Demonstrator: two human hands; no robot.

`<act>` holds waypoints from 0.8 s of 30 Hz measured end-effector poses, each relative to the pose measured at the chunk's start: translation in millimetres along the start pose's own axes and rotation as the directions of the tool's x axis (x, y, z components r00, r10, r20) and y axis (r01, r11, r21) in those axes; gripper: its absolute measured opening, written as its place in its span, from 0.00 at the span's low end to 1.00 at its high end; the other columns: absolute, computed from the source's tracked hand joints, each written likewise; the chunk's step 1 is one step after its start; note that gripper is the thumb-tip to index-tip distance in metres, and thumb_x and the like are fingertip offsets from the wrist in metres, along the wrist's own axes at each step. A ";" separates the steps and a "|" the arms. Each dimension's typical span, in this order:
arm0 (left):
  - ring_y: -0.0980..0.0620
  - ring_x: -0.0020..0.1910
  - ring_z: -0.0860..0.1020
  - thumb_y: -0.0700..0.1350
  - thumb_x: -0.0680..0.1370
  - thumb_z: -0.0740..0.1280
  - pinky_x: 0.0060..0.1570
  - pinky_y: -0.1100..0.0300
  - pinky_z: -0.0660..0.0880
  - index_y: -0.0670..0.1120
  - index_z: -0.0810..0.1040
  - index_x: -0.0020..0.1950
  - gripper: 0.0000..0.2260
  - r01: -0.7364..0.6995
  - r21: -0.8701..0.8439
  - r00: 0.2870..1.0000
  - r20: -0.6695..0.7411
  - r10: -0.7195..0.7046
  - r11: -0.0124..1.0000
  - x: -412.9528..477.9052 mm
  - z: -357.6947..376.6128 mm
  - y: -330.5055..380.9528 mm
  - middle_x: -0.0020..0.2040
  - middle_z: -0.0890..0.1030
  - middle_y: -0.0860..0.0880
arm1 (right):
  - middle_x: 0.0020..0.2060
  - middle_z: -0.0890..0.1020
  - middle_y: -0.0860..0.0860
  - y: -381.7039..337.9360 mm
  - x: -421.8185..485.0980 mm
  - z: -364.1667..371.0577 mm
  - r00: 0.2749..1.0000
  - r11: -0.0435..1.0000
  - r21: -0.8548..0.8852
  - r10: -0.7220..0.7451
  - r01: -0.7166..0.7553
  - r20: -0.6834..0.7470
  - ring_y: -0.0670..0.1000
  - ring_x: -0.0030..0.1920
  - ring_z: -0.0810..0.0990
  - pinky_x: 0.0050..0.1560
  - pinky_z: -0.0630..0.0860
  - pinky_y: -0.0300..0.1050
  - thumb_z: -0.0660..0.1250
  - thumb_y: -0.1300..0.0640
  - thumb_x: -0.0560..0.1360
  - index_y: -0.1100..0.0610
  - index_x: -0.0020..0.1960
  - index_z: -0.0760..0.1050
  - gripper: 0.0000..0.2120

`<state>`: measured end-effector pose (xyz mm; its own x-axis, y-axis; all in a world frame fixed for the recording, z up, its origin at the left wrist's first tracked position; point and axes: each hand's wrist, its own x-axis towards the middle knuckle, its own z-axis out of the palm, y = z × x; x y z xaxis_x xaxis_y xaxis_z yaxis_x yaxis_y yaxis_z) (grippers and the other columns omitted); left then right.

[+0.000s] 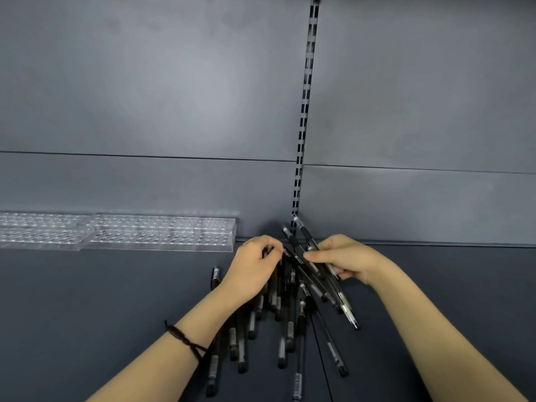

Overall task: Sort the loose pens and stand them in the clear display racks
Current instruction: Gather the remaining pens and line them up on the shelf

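A pile of several loose black pens (282, 332) lies on the dark shelf, fanned out toward me. My right hand (345, 261) grips a small bundle of black pens (324, 274) that slants from the back wall down to the right. My left hand (253, 266) rests over the top of the pile, its fingertips pinching the end of one pen. Two clear display racks (162, 233) with rows of holes stand empty along the back wall to the left, one stepped in front of the other.
A slotted metal upright (303, 134) runs up the grey back wall right behind the pens. One stray pen (215, 275) lies just left of my left hand. A dark cord bracelet (185, 340) sits on my left wrist.
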<state>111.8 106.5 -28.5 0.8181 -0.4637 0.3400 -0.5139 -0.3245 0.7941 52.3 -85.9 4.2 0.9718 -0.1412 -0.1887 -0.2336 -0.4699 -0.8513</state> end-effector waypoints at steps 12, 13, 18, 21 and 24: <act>0.46 0.58 0.80 0.49 0.83 0.57 0.59 0.52 0.76 0.41 0.79 0.57 0.16 0.318 -0.849 0.945 0.245 -0.218 0.421 2.5 -7.7 17.5 0.59 0.82 0.42 | 0.25 0.72 0.47 -27.8 -19.4 46.8 0.960 0.948 0.283 -0.203 0.143 0.194 0.42 0.22 0.62 0.19 0.56 0.33 0.65 0.56 0.78 0.63 0.44 0.76 0.10; 0.45 0.57 0.81 0.49 0.83 0.56 0.56 0.51 0.77 0.41 0.79 0.58 0.16 0.327 -0.874 0.938 0.253 -0.238 0.359 3.2 -9.7 17.4 0.59 0.82 0.42 | 0.27 0.75 0.49 -27.9 -19.0 48.0 0.963 0.945 0.296 -0.197 0.138 0.182 0.42 0.22 0.63 0.19 0.56 0.33 0.65 0.56 0.78 0.65 0.47 0.77 0.11; 0.47 0.42 0.84 0.48 0.84 0.54 0.38 0.54 0.83 0.39 0.78 0.55 0.16 0.443 -0.871 0.873 0.366 -0.322 0.213 -0.8 -20.6 19.9 0.46 0.85 0.42 | 0.31 0.79 0.49 -24.8 -16.5 41.0 0.985 0.850 0.519 -0.154 0.093 0.076 0.43 0.23 0.66 0.20 0.60 0.33 0.69 0.53 0.72 0.63 0.50 0.79 0.14; 0.43 0.48 0.84 0.49 0.84 0.54 0.50 0.52 0.82 0.37 0.79 0.57 0.19 0.585 -0.693 0.809 0.529 -0.254 0.421 -9.6 -18.4 25.3 0.50 0.84 0.38 | 0.34 0.82 0.50 -27.3 -16.9 32.2 0.991 0.739 0.669 -0.130 0.084 0.018 0.43 0.24 0.70 0.21 0.66 0.33 0.69 0.55 0.72 0.61 0.49 0.79 0.10; 0.37 0.58 0.80 0.49 0.84 0.54 0.57 0.48 0.78 0.36 0.76 0.63 0.20 0.583 -0.651 0.795 0.580 -0.178 0.486 -12.6 -14.4 30.3 0.59 0.80 0.34 | 0.36 0.84 0.51 -28.9 -15.8 27.9 0.992 0.725 0.680 -0.118 0.111 -0.037 0.43 0.24 0.71 0.23 0.68 0.33 0.67 0.57 0.77 0.62 0.52 0.79 0.09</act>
<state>89.7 114.4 -1.5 0.5928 -0.7886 -0.1632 0.3953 0.1084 0.9121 44.5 -45.8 18.1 0.9908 -0.1169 -0.0688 -0.0396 0.2359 -0.9710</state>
